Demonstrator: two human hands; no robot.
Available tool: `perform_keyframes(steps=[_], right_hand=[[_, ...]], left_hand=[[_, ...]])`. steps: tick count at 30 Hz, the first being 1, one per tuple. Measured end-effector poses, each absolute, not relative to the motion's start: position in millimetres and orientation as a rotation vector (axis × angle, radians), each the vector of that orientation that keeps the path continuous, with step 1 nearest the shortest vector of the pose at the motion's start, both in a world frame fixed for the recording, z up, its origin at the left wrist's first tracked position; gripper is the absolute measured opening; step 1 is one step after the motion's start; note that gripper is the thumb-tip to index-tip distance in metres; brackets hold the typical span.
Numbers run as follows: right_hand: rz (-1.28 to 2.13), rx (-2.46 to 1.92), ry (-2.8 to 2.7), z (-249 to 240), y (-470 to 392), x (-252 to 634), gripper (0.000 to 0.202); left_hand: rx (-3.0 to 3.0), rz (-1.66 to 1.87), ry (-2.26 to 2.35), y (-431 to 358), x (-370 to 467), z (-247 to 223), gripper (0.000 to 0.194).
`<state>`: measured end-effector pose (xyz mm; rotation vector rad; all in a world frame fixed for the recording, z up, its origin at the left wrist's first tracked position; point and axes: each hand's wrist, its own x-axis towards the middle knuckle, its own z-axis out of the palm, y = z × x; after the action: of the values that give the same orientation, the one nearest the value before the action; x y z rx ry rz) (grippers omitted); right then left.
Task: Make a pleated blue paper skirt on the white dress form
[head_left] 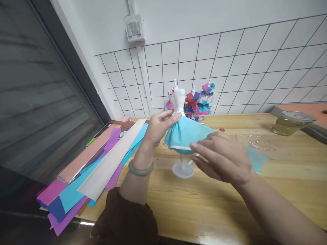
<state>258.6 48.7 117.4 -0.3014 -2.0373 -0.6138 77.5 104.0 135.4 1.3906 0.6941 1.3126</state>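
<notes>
A small white dress-form mannequin (179, 99) stands upright on its round base (183, 170). Around its waist hangs a light-blue crepe paper skirt (184, 134) with a white band along the hem. My left hand (162, 126), with a green bangle on the wrist, pinches the paper at the mannequin's waist. At the skirt's right side, my right hand (224, 156) has its fingers on the edge and hem of the blue paper, pulling it out to the right. A blue paper end (257, 159) shows beyond that hand, slightly blurred. The right fingertips are partly hidden.
Folded crepe paper sheets (107, 163) in several colours lie piled at the left. Dressed mannequins (205, 97) stand behind, near the wall grid. A clear dish with small beads (260, 143) and a lidded jar (291, 123) are on the right of the wooden table (204, 211).
</notes>
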Motion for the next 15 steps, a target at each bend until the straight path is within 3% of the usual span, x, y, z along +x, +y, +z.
perform_keyframes(steps=[5,10,15], right_hand=[[-0.087,-0.819,-1.71,129.8,46.7,266.4,0.017],[0.594,-1.073,-1.96,135.6,60.5,279.9,0.041],[0.542,-1.088,-2.006,128.1,67.7,285.1,0.043]], left_hand=[[1.508,1.16,0.65,96.4,78.1,138.4,0.046],[1.615,1.063,0.641,93.0,79.6,138.6,0.043],[1.694,1.001,0.651,93.7,76.9,138.4,0.04]])
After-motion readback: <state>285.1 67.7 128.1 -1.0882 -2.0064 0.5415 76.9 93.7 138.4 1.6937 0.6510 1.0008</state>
